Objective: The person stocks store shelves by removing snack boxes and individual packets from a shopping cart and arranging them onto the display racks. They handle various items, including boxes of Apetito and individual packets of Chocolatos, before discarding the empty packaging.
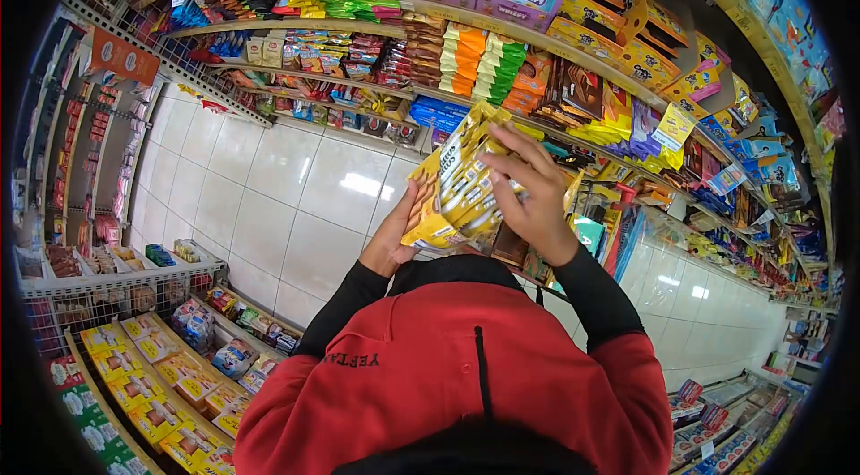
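My left hand (392, 229) grips the lower left side of a yellow display box (432, 184), thumb along its side. The box is tilted in front of my chest, and rows of yellow snack packets (470, 188) show in its open side. My right hand (530, 193) reaches over that open side from the right. Its fingers are spread and bent, with the tips at the packets near the upper end. No single packet shows clearly in its grasp. Part of the box's far end lies behind the right fingers.
Ahead, curved shelves (502, 27) hold bars, wafers and candy boxes. Yellow boxes (143, 368) fill a low rack at the lower left. Wire racks (67, 171) line the left side. White tiled floor (269, 171) lies between them, and more goods (735, 426) stand at lower right.
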A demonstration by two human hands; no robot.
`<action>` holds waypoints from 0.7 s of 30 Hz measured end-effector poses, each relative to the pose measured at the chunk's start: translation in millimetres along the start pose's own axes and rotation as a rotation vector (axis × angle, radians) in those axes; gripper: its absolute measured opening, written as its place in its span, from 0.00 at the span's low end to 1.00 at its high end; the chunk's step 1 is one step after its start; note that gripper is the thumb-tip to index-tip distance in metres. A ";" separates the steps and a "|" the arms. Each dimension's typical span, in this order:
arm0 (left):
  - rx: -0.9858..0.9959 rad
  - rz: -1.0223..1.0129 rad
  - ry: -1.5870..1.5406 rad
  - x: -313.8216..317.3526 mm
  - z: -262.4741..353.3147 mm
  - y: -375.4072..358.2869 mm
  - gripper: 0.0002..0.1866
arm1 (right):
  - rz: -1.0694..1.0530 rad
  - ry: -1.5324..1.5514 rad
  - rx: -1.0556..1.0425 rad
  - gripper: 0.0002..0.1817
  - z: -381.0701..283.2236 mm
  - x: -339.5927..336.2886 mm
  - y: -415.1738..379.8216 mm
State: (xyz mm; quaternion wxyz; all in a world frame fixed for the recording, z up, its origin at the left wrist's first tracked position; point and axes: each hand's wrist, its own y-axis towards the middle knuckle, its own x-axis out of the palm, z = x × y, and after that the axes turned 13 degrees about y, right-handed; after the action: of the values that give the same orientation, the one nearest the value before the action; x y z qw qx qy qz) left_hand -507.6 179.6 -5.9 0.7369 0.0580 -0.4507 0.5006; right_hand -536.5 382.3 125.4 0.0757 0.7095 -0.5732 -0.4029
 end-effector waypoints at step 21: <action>-0.050 0.018 -0.232 -15.8 12.2 -17.6 0.33 | -0.509 -0.718 0.774 0.08 187.2 -25.0 -129.8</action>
State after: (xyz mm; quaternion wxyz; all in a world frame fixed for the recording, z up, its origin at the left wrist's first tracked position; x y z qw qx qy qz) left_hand -502.6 153.6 -3.8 0.6763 0.0933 -0.5458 0.4858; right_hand -562.5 513.5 -60.7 -0.4871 0.6199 -0.4801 -0.3847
